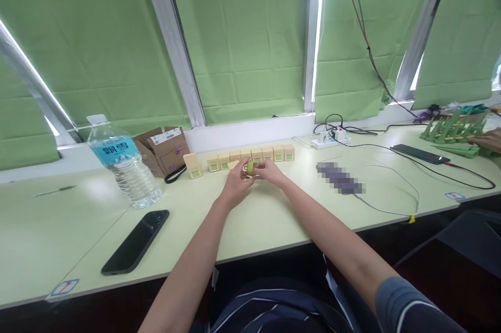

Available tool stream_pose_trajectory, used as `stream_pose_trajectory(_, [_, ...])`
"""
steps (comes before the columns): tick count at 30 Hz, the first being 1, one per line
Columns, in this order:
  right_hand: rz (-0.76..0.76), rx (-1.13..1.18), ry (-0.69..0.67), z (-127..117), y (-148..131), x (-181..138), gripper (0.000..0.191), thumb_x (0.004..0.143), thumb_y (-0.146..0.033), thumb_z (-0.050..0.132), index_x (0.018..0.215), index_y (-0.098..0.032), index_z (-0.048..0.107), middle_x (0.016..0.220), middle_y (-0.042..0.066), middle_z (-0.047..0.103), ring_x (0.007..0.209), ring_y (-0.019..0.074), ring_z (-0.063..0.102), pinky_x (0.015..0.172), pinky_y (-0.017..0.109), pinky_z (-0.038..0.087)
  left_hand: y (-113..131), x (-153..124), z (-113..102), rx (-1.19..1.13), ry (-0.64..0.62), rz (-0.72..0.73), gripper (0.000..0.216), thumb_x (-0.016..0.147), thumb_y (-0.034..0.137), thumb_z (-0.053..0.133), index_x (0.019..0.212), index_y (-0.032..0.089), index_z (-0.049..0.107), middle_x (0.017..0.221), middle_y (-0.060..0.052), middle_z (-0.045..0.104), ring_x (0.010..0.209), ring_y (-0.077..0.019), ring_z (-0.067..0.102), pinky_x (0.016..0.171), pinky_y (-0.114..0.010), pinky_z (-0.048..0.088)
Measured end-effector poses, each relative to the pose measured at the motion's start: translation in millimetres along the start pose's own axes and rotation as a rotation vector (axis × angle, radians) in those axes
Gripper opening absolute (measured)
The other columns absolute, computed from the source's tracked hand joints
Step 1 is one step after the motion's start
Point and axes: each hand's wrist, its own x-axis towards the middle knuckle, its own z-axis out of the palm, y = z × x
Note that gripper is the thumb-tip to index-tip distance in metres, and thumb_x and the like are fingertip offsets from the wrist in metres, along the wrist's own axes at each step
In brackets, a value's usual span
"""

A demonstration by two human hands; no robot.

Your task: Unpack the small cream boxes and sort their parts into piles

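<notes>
A small olive-green object (250, 167) with a gold-coloured bit at its side is between my two hands, above the table. My left hand (236, 180) is closed around its left side. From the right, the fingers of my right hand (268, 171) pinch it. Its exact kind is too small to make out. Just behind my hands stands a row of small tan boxes (278, 154) with green squares on their fronts; my fingers hide some of them. One box at the left end (193, 167) has its lid raised.
Left of my arms are a water bottle (129, 166), a black phone (135, 242) and an open cardboard carton (166, 151). A power strip (331, 139), cables and another phone (419, 154) lie to the right. Another person's hand (489, 140) is by green items (454, 129) at far right.
</notes>
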Motion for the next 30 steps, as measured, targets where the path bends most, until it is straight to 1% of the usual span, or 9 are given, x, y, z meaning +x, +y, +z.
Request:
stream_pose_trajectory(5, [-0.002, -0.007, -0.010, 4.2, 2.2, -0.6, 0.014, 0.072, -0.030, 0.071, 0.077, -0.016, 0.071, 0.084, 0.003, 0.071, 0.084, 0.0148, 0.066, 0.078, 0.027, 0.057, 0.1, -0.2, 1.2, 0.044, 0.038, 0.009, 0.049, 0.078, 0.031, 0.069, 0.126, 0.024, 0.061, 0.122, -0.008, 0.065, 0.094, -0.0206, 0.068, 0.088, -0.037, 0.056])
stream_pose_trajectory(9, [0.005, -0.019, 0.023, 4.1, 4.8, 3.9, 0.011, 0.072, -0.027, 0.069, 0.072, -0.016, 0.068, 0.084, 0.003, 0.069, 0.084, 0.0142, 0.065, 0.077, 0.027, 0.058, -3.6, 2.0, -3.4, 0.097, 0.063, 0.029, 0.044, 0.077, 0.028, 0.069, 0.120, 0.024, 0.063, 0.114, -0.007, 0.067, 0.089, -0.0194, 0.067, 0.084, -0.035, 0.055])
stream_pose_trajectory(13, [-0.020, -0.023, 0.072, -9.9, -3.9, 2.2, 0.012, 0.071, -0.028, 0.068, 0.070, -0.017, 0.063, 0.088, 0.004, 0.068, 0.085, 0.0144, 0.063, 0.072, 0.026, 0.057, -5.8, 5.1, -13.8, 0.154, 0.231, 0.016, 0.044, 0.077, 0.024, 0.066, 0.120, 0.022, 0.058, 0.114, -0.007, 0.065, 0.081, -0.0159, 0.065, 0.078, -0.032, 0.054])
stream_pose_trajectory(15, [-0.029, -0.135, -0.053, -19.4, -11.7, -3.7, 0.014, 0.071, -0.031, 0.068, 0.073, -0.018, 0.065, 0.084, 0.003, 0.068, 0.079, 0.0143, 0.062, 0.063, 0.024, 0.054, -5.2, 5.1, -19.0, 0.148, 0.304, -0.007, 0.046, 0.077, 0.026, 0.066, 0.121, 0.022, 0.056, 0.118, -0.008, 0.063, 0.077, -0.0140, 0.064, 0.075, -0.030, 0.053])
stream_pose_trajectory(19, [0.133, -0.433, -0.603, -27.5, -23.7, -18.5, 0.020, 0.066, -0.034, 0.073, 0.080, -0.021, 0.076, 0.084, 0.003, 0.072, 0.070, 0.0147, 0.060, 0.055, 0.023, 0.047, 1.8, 0.5, -25.9, 0.192, 0.311, 0.017, 0.050, 0.077, 0.031, 0.067, 0.125, 0.022, 0.053, 0.120, -0.009, 0.060, 0.082, -0.0143, 0.062, 0.076, -0.029, 0.053])
stream_pose_trajectory(21, [0.178, -0.519, -0.696, -25.8, -25.7, -22.4, 0.024, 0.064, -0.037, 0.076, 0.083, -0.022, 0.078, 0.086, 0.003, 0.074, 0.067, 0.0146, 0.060, 0.055, 0.024, 0.046, 5.8, -3.2, -30.7, 0.270, 0.294, 0.044, 0.044, 0.079, 0.033, 0.065, 0.120, 0.021, 0.056, 0.115, -0.008, 0.061, 0.084, -0.0153, 0.061, 0.074, -0.028, 0.052])
stream_pose_trajectory(23, [0.119, -0.548, -0.590, -24.3, -26.0, -22.5, 0.023, 0.066, -0.039, 0.075, 0.082, -0.022, 0.078, 0.082, 0.003, 0.074, 0.062, 0.0137, 0.058, 0.053, 0.023, 0.043, 7.1, -7.3, -38.8, 0.348, 0.284, 0.035, 0.031, 0.080, 0.035, 0.062, 0.107, 0.020, 0.060, 0.106, -0.007, 0.063, 0.085, -0.0165, 0.059, 0.071, -0.027, 0.050])
stream_pose_trajectory(27, [-0.136, -0.609, -0.141, -31.9, -24.2, -15.4, 0.020, 0.080, -0.036, 0.061, 0.084, -0.020, 0.073, 0.080, 0.002, 0.072, 0.065, 0.0138, 0.059, 0.056, 0.024, 0.041, -1.8, -17.5, -60.4, 0.535, 0.262, -0.118, 0.018, 0.079, 0.037, 0.059, 0.083, 0.019, 0.059, 0.090, -0.005, 0.064, 0.084, -0.0190, 0.058, 0.077, -0.031, 0.047])
stream_pose_trajectory(30, [-0.232, -0.769, 0.054, -40.6, -18.6, -10.1, 0.014, 0.082, -0.028, 0.058, 0.083, -0.020, 0.070, 0.088, 0.002, 0.072, 0.079, 0.0168, 0.063, 0.068, 0.026, 0.045, -13.0, -25.5, -71.7, 0.628, 0.135, -0.290, 0.019, 0.078, 0.039, 0.059, 0.077, 0.020, 0.057, 0.085, -0.004, 0.064, 0.081, -0.0203, 0.058, 0.075, -0.032, 0.045])
